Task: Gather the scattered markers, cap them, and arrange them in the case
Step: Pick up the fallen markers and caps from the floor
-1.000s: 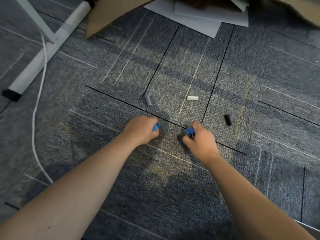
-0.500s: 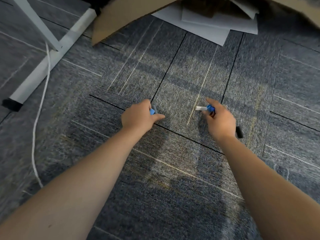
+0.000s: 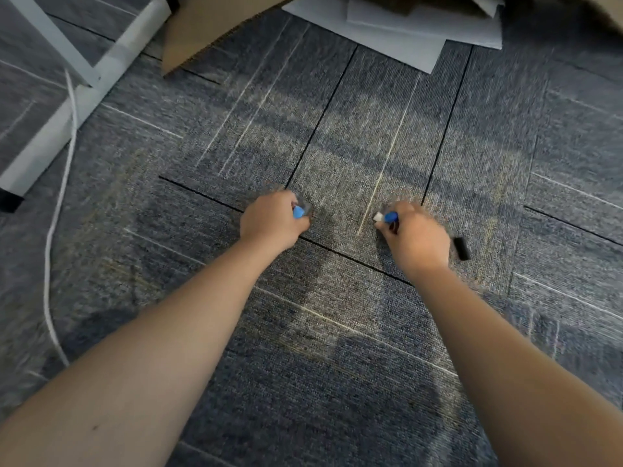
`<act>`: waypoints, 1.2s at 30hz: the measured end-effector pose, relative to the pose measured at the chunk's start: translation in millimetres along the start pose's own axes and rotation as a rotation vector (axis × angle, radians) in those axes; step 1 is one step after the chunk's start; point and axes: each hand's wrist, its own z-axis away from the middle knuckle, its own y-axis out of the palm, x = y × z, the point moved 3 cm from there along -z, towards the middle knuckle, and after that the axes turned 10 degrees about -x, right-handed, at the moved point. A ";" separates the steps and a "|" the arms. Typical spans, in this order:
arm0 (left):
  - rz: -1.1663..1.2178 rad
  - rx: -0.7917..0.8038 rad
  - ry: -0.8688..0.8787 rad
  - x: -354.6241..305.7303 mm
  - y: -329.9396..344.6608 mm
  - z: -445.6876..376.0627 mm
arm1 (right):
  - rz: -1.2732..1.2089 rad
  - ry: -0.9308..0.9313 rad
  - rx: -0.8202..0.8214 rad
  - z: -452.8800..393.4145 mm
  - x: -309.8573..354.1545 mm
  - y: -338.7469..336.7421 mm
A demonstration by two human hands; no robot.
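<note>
Carpet in grey-blue tiles fills the view, and both bare arms reach forward over it. The left hand is curled into a fist around a blue piece, of which only a short end shows by the fingers; something greyish and blurred sits at the fingertips, and I cannot tell what it is. The right hand is also curled, gripping a second blue piece together with a small white cap that juts out just left of it. Whether the blue bits are caps or marker ends is too blurred to say. A black cap lies on the carpet just right of the right hand, close to the wrist but apart from it. At the top edge are a cardboard flap and white paper sheets. A white frame leg runs along the upper left, with a white cable trailing down beside it.
</note>
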 end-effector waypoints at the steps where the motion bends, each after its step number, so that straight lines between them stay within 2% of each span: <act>1: 0.011 0.001 0.022 -2.2 -0.2 3.6 | -0.014 0.000 0.010 4.8 -1.3 -0.5; 5: 0.088 0.066 0.101 -17.5 8.3 22.2 | -0.162 0.099 0.011 26.8 -23.6 -6.4; 8: 0.110 0.173 0.162 -36.4 23.5 34.8 | -0.295 0.237 -0.070 38.7 -57.4 -15.4; 11: 0.118 0.197 0.206 -55.2 31.6 44.7 | -0.295 0.353 -0.157 42.7 -90.5 -25.6; 16: 0.131 0.207 0.243 -71.4 37.6 58.5 | -0.285 0.461 -0.129 36.7 -109.4 -22.8; 27: 0.161 0.196 0.223 -51.6 31.2 60.9 | -0.106 0.322 -0.068 30.4 -78.3 -16.9; 36: 0.244 0.039 0.092 -8.0 -47.7 53.5 | -0.288 -0.064 0.022 36.4 43.1 -40.9</act>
